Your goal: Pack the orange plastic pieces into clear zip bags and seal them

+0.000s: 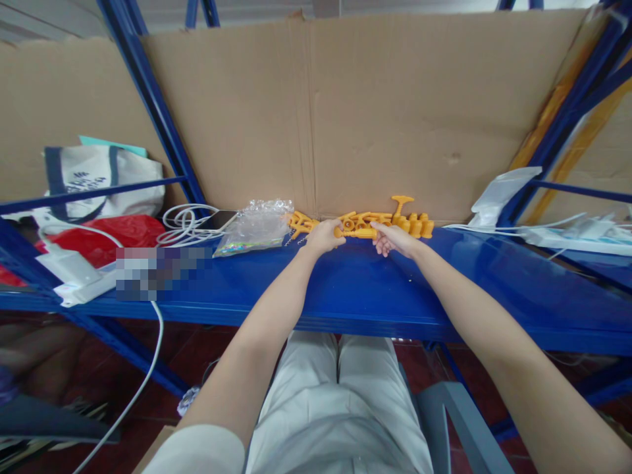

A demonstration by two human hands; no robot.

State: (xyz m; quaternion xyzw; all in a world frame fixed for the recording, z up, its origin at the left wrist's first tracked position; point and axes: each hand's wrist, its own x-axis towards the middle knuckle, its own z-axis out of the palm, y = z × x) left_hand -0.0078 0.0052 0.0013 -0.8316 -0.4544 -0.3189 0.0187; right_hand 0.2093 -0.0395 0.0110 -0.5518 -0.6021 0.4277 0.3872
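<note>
Between my two hands lies a slim yellow plastic piece (pixel 359 233) with a ridged shaft and a rounded left end. My left hand (pixel 324 238) is closed on its left end. Fingers of my right hand (pixel 395 239) grip the right end. Just behind them, several more yellow plastic parts (pixel 368 218) lie in a row, some with round holes. A yellow T-shaped handle (pixel 401 203) stands up behind my right hand, near ridged yellow pieces (pixel 419 226). To the left of my left hand are yellow parts (pixel 300 222) with thin metal spirals (pixel 292 238) beside them.
A clear plastic bag (pixel 259 224) with small colourful bits lies left of the parts. Farther left are coiled white cable (pixel 190 225), a power strip (pixel 89 283) and a red bag (pixel 133 234). Cardboard (pixel 385 112) stands behind the blue shelf (pixel 355 289). White cables (pixel 577 236) lie at right.
</note>
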